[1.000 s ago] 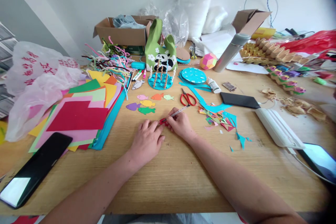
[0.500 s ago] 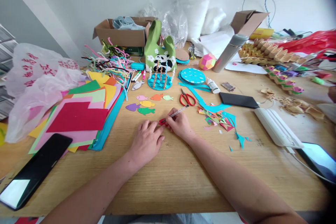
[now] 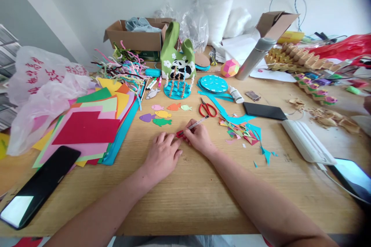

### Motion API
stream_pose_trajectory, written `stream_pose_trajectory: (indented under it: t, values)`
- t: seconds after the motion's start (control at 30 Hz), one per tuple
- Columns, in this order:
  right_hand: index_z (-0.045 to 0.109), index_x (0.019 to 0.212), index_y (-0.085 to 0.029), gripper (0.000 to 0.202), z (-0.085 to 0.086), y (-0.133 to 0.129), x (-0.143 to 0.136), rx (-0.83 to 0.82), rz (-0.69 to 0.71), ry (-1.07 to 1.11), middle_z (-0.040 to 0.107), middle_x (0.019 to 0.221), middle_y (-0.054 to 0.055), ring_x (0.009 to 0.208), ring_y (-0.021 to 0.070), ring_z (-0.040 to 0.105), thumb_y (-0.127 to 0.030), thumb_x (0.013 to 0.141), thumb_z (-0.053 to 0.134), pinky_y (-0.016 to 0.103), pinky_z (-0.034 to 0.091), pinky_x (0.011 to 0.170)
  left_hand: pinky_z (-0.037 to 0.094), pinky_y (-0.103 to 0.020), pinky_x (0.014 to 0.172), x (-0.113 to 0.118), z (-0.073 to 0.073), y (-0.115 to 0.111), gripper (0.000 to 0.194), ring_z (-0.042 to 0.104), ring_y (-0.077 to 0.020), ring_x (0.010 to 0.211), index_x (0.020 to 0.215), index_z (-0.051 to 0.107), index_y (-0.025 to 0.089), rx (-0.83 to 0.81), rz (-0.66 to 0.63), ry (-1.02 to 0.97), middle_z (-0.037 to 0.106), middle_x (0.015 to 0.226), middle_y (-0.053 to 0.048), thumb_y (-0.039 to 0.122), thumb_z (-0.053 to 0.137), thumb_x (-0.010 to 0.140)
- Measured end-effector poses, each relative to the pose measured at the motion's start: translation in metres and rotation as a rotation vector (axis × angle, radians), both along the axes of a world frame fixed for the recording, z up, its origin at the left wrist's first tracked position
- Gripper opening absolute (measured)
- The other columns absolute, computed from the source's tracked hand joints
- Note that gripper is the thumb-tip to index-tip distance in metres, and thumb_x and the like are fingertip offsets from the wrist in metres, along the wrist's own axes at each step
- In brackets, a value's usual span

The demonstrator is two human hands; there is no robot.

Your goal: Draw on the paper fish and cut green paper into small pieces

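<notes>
My right hand (image 3: pixel 197 137) is closed round a slim pen (image 3: pixel 198 122), its tip down at a small red paper piece (image 3: pixel 180 134). Flat on the table beside it lies my left hand (image 3: pixel 164 153), fingers somewhat apart, fingertips at the edge of the red piece. Several paper fish lie just beyond, among them a green fish (image 3: pixel 162 122), a purple fish (image 3: pixel 147 117) and an orange fish (image 3: pixel 174 107). Red-handled scissors (image 3: pixel 208 109) rest beyond my right hand.
Coloured paper sheets (image 3: pixel 87 127) and a phone (image 3: pixel 40 187) lie at left. Paper scraps (image 3: pixel 240 131), a black phone (image 3: pixel 264 110) and a white power strip (image 3: pixel 307 142) are at right. Behind stand a green panda bag (image 3: pixel 178 56) and a grey bottle (image 3: pixel 255 60).
The whole view has shifted very slightly. Both hands stay in the same place, with the pen still in my right hand.
</notes>
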State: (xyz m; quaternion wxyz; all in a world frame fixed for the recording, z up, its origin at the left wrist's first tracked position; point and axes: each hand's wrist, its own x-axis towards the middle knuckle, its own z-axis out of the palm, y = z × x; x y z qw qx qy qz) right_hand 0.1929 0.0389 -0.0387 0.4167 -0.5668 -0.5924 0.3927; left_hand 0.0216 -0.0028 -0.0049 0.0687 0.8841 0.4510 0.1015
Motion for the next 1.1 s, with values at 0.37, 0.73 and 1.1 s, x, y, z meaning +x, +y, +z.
stream_pose_trajectory:
  t: [0.37, 0.73, 1.1]
  values:
    - [0.048, 0.069, -0.02, 0.007, 0.0026, -0.0002, -0.0011, -0.004, 0.013, 0.011, 0.055, 0.049, -0.004, 0.041, 0.0106, 0.05, -0.017, 0.073, 0.052, 0.02, 0.035, 0.041, 0.04, -0.046, 0.092, 0.0004, -0.0014, 0.0008, 0.034, 0.047, -0.0279, 0.106, 0.124, 0.057, 0.024, 0.008, 0.003, 0.007, 0.058, 0.115, -0.008, 0.03, 0.052, 0.091]
    - [0.049, 0.07, -0.02, 0.005, 0.0006, -0.0002, -0.0007, 0.001, 0.012, 0.012, 0.056, 0.05, -0.004, 0.042, 0.0109, 0.051, -0.018, 0.073, 0.052, 0.02, 0.035, 0.041, 0.04, -0.046, 0.092, 0.0009, -0.0007, 0.0007, 0.033, 0.046, -0.0275, 0.107, 0.123, 0.058, 0.023, 0.004, -0.002, 0.01, 0.057, 0.116, -0.008, 0.03, 0.051, 0.092]
    - [0.049, 0.069, -0.02, 0.006, 0.0017, -0.0006, -0.0015, 0.006, 0.014, 0.014, 0.056, 0.051, -0.004, 0.044, 0.0108, 0.051, -0.017, 0.073, 0.052, 0.02, 0.037, 0.043, 0.041, -0.046, 0.091, 0.0004, 0.0001, 0.0, 0.034, 0.047, -0.0274, 0.106, 0.125, 0.057, 0.025, 0.01, 0.003, 0.016, 0.058, 0.113, -0.008, 0.03, 0.052, 0.091]
